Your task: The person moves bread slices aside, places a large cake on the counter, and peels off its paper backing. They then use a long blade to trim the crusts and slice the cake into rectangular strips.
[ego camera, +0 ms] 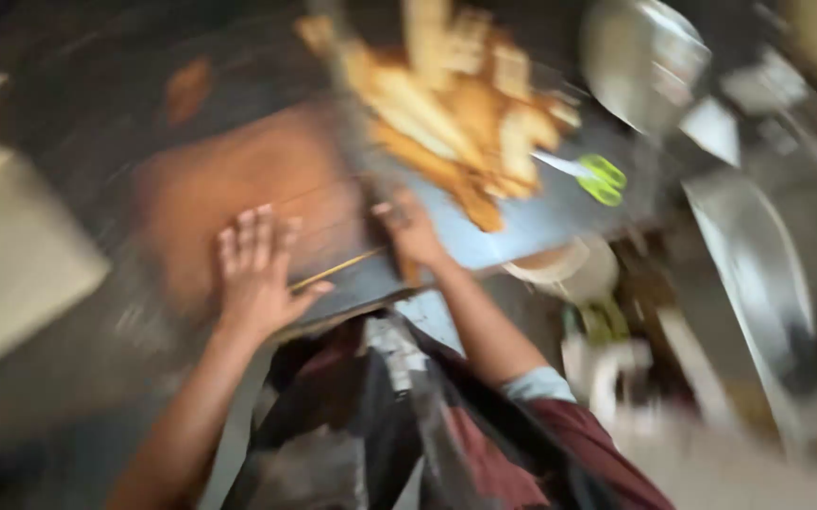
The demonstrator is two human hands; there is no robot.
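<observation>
The picture is heavily motion-blurred. My left hand lies flat, fingers spread, on an orange-brown board on the work surface. My right hand rests at the near edge of a grey tray, fingers bent; whether it grips anything I cannot tell. A thin yellowish stick lies between the two hands. On the tray sits a pile of golden, stick-shaped pieces of food. Scissors with green handles lie to the right of the pile.
A round metal bowl stands at the top right. A large metal basin fills the right side. A pale round container sits below the tray's edge. A light slab is at the left.
</observation>
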